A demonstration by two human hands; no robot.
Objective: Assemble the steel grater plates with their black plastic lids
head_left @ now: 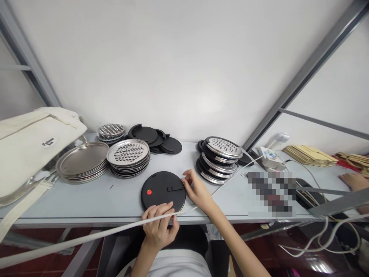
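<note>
A flat black round disc lies on the table's front part, with a red sticker on its left and a narrow black clip-like strip on its right. My left hand is closed on its near edge, fingers over the top and thumb by the rim. At the right rim is my right hand, thumb and forefinger bent close together by the end of the strip; whatever may be between them is too small to make out. A white cable passes across in front of my left fingers.
Behind the disc stand a stack of perforated metal grater plates, plain metal discs and black round holders. Right, black and metal discs are piled. A cream bag is far left; another person's hand is far right.
</note>
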